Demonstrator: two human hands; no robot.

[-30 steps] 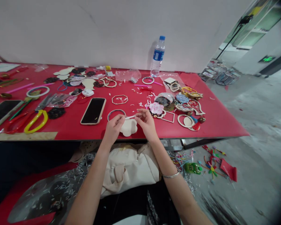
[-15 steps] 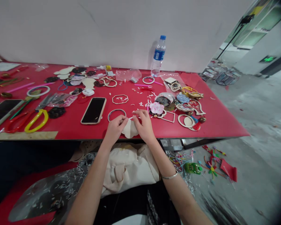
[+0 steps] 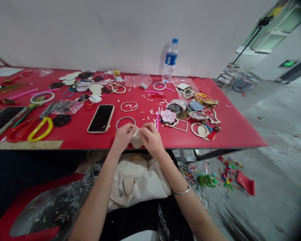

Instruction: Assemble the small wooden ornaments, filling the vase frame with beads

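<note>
Between my hands, at the table's front edge, is a cream-coloured flat piece with a scalloped edge (image 3: 136, 140). My left hand (image 3: 124, 136) pinches its left side between thumb and fingers. My right hand (image 3: 152, 137) has its fingertips pressed together at the upper right edge of the piece, and anything small between them is hidden. Just beyond my left hand lies a round ring (image 3: 125, 118). A pink stick (image 3: 158, 121) rests beside my right fingers, with small white strips scattered behind it.
A phone (image 3: 101, 118) and yellow-handled scissors (image 3: 41, 129) lie to the left. On the right are a pink flower piece (image 3: 168, 115), wooden frames and tassels. A water bottle (image 3: 171, 60) stands by the wall. A cream bag (image 3: 140, 180) rests on my lap.
My right fingertips have shifted slightly down and toward the left hand over the cream piece. Less of the piece shows now, and the pink stick is more exposed.
</note>
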